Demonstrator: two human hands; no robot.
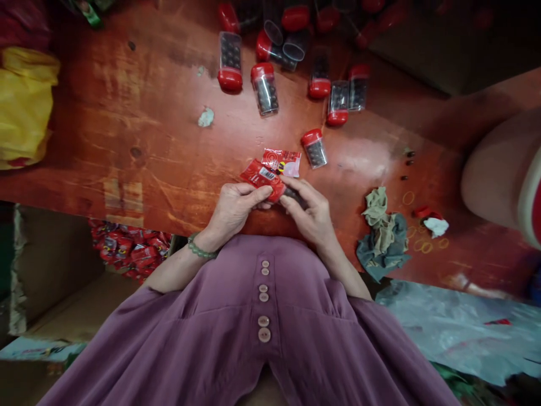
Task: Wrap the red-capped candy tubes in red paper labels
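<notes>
Near the table's front edge, my left hand [236,213] pinches a red printed plastic packet [261,178] between thumb and fingers. My right hand [311,213] is closed on a small clear bottle of dark balls [295,195], whose dark end shows between the fingers. The bottle's other end meets the packet; how far it sits inside is hidden. Just behind lies a flat red packet [291,163], partly covered by the held one. A red-capped bottle [315,149] lies a little beyond my right hand.
Several red-capped bottles [265,90] lie across the far side. At right are crumpled cloth gloves [382,237], rubber bands [424,246], a few loose dark balls [409,154] and a large pale bucket [499,169]. A yellow bag [25,107] sits left; filled red packets [135,248] lie below the table edge.
</notes>
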